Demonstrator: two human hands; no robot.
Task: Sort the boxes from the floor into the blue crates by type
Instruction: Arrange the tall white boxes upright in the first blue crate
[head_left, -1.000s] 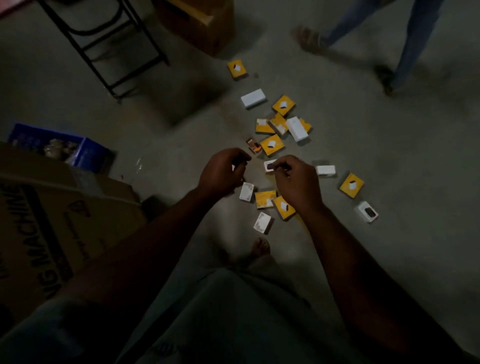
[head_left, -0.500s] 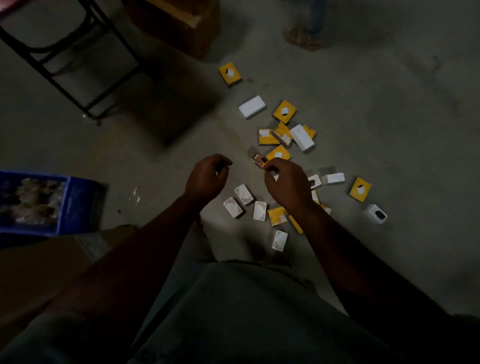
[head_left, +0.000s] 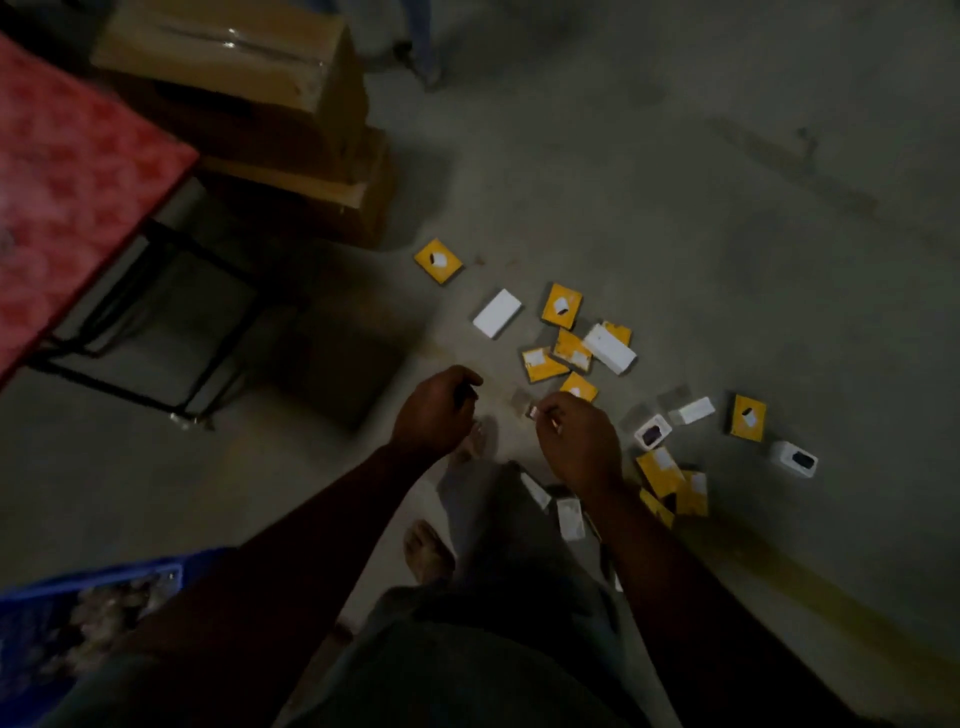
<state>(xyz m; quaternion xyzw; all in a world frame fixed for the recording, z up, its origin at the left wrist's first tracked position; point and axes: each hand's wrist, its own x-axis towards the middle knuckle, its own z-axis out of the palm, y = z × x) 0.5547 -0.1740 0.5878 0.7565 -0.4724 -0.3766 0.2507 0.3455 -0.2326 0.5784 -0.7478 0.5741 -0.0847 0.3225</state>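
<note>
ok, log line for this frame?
left hand: curled, contents unclear | right hand: pinching small box | boxes on floor | blue crate lower left

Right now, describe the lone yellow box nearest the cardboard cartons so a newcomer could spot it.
Start at the stacked cardboard cartons top left. On the floor just right of their base lies a yellow box. It sits alone, apart from the main scatter, with a white box next nearest.

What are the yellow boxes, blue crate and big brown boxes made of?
Yellow boxes: likely printed card, matte, crisp folded edges. Blue crate: probably moulded plastic, uniform colour, thick rim; blurred. Big brown boxes: corrugated cardboard by the look, glossy tape along the top seam.
</note>
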